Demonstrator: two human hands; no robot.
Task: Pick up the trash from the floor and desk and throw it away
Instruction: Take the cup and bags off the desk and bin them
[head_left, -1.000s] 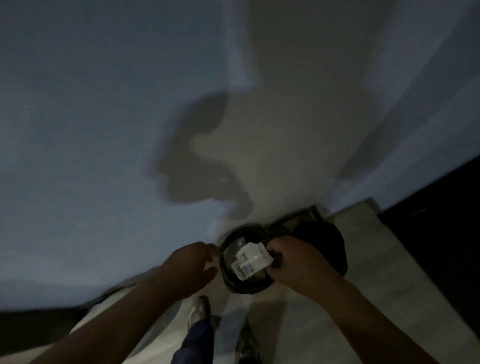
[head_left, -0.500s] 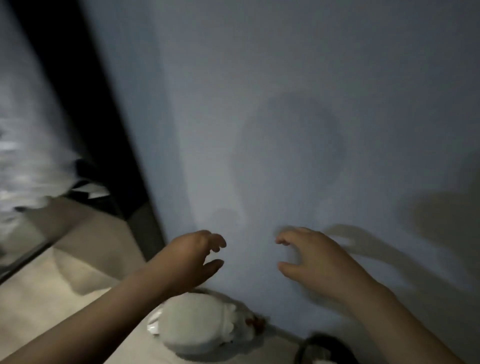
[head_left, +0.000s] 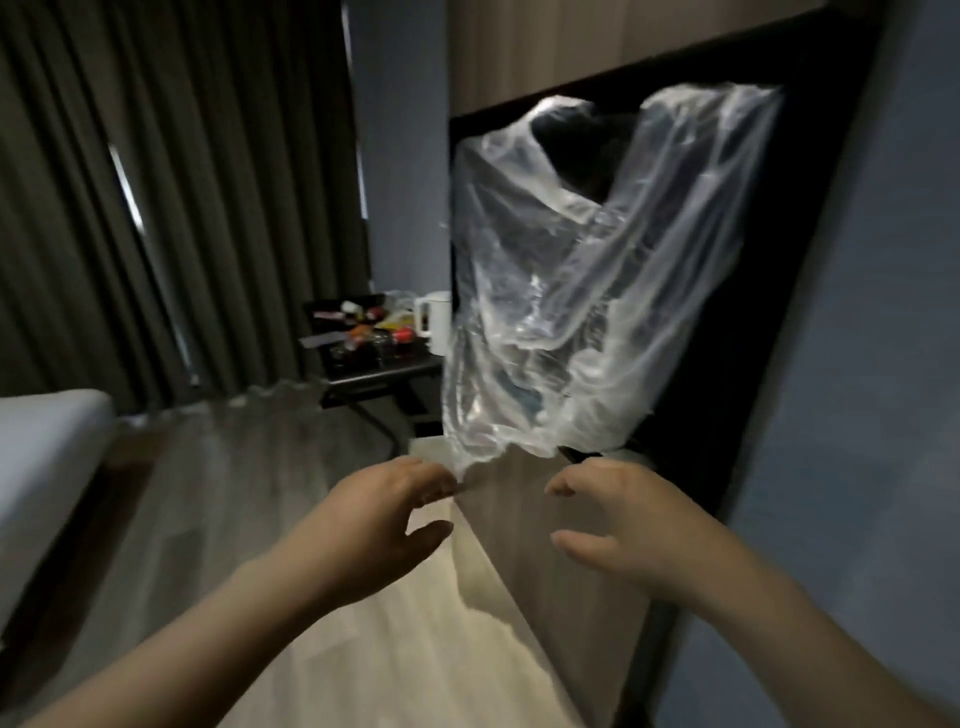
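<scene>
A large clear plastic bag (head_left: 571, 291) billows in the air in front of me, over a dark wall panel (head_left: 789, 218). It tapers to a point at its lower left corner, which meets the curled fingertips of my left hand (head_left: 384, 519); the thumb stands apart below. My right hand (head_left: 618, 525) is stretched out beside it, fingers loosely spread, holding nothing and just under the bag's lower edge. Further back, a dark desk (head_left: 379, 374) carries several colourful packets and bottles (head_left: 369, 325).
A white kettle (head_left: 435, 319) stands on the desk's right end. Dark curtains (head_left: 182, 197) cover the left wall. A white bed corner (head_left: 47, 447) juts in at the left. Wooden floor (head_left: 260, 493) stretches between bed and desk. A blue-grey wall (head_left: 872, 415) lies close on the right.
My view swung from the black bin by the wall round to the room. Both hands were empty half a second ago; now the clear bag hangs at my left fingertips.
</scene>
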